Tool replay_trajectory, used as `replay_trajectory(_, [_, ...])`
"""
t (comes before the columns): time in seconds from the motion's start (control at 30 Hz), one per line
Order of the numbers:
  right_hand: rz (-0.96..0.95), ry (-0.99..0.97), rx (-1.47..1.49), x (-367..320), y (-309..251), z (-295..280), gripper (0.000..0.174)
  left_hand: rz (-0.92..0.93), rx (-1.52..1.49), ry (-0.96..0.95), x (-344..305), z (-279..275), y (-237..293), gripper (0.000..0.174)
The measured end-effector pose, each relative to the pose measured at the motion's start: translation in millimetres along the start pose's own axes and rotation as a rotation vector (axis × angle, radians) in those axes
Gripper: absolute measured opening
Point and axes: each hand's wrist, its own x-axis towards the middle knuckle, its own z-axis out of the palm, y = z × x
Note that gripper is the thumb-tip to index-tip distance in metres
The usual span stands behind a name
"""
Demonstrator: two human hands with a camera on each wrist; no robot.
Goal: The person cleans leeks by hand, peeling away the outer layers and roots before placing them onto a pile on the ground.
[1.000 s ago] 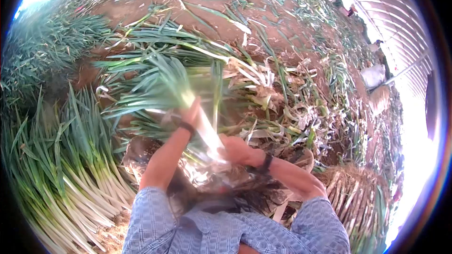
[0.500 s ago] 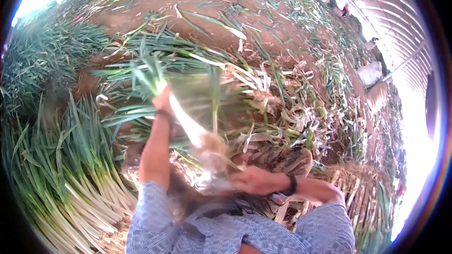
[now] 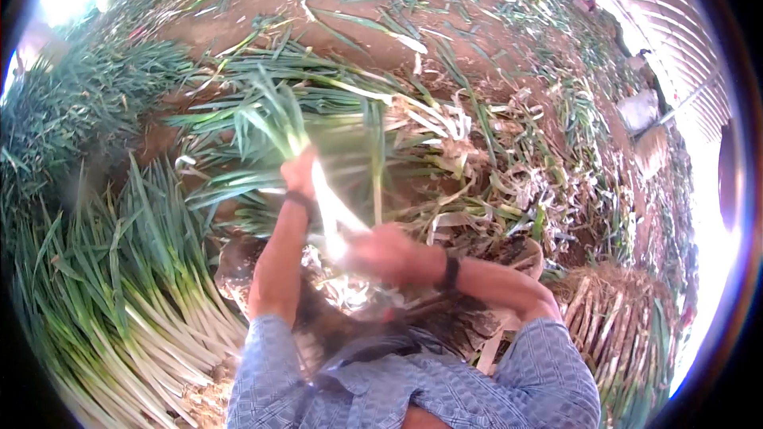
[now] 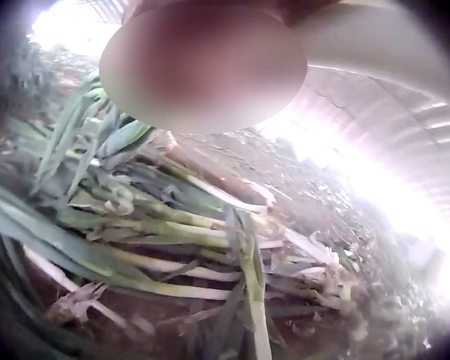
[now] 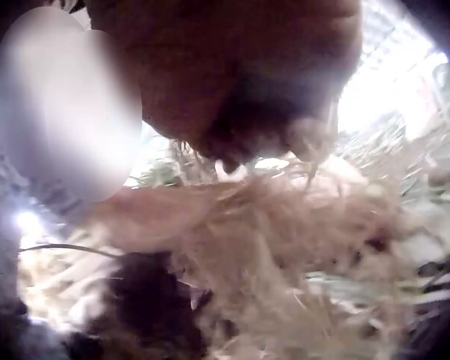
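Note:
My left hand (image 3: 300, 171) grips a green onion (image 3: 338, 208) high on its pale stalk, just under the green leaves (image 3: 274, 115), which fan out beyond the fist. Lower down, the white part forks into two strands. At its root end my right hand (image 3: 389, 254) is curled, blurred in the head view. From the right wrist, the right hand (image 5: 240, 75) looms dark over a mass of tan, stringy roots (image 5: 285, 255). Leaves (image 4: 75, 139) hang beside the left hand in the left wrist view, where a blurred oval masks much of that hand.
Trimmed green onions (image 3: 151, 326) lie in rows at my left. Untrimmed ones with dry roots (image 3: 604, 310) are stacked at my right. Ahead, loose onions (image 3: 310, 87) and peelings (image 3: 548, 167) cover the soil. A leafy heap (image 3: 95, 87) stands far left.
Half a second ago the right hand was lower and to the right, apart from the stalk, with the roots showing. It is now back at the root end. The left hand has kept its grip.

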Motion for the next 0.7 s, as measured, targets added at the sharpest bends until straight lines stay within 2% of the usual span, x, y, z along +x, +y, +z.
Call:
replay_trajectory(0.03, [-0.056,-0.103,0.052,0,-11,10,0.036,-0.099,0.053,0.061,-9,2,20,0.022])
replay_trajectory(0.17, [-0.319,-0.084,0.217,-51,-52,14,0.029,-0.076,-0.04,0.109,2,-5,3,0.021])
replay_trajectory(0.23, [0.065,0.353,0.132,-42,-35,-11,0.031,-0.107,-0.063,0.186,10,-2,-21,0.021])
replay_trajectory(0.33, [-0.071,0.585,-0.146,-1,-8,-16,0.033,-0.141,-0.014,0.209,0,8,-15,0.02])
replay_trajectory(0.43, [-0.081,0.271,-0.377,14,0,29,0.033,-0.17,0.169,0.096,-19,11,7,0.02])
replay_trajectory(0.47, [-0.081,0.254,-0.232,12,1,28,0.031,-0.166,0.253,0.045,-21,9,14,0.02])
replay_trajectory(0.5, [-0.082,0.226,-0.078,4,-1,26,0.029,-0.019,0.084,0.008,-37,5,14,0.021])
replay_trajectory(0.53, [-0.082,0.195,0.078,-2,-4,26,0.027,0.082,0.256,0.094,-15,-16,-28,0.02])
replay_trajectory(0.57, [-0.291,0.015,0.054,-15,-23,36,0.024,0.168,0.435,0.198,7,-36,-70,0.019])
replay_trajectory(0.6, [-0.488,-0.161,0.019,-30,-41,40,0.02,0.212,0.451,0.12,13,-45,-74,0.018])
replay_trajectory(0.63, [-0.424,-0.167,0.002,-36,-49,31,0.019,0.256,0.463,0.041,19,-53,-77,0.017])
replay_trajectory(0.67, [-0.346,-0.174,-0.008,-44,-55,21,0.018,0.152,0.32,0.017,11,-45,-61,0.016])
replay_trajectory(0.7, [-0.256,-0.02,-0.004,-45,-28,17,0.015,0.048,0.172,0.008,1,-37,-43,0.016])
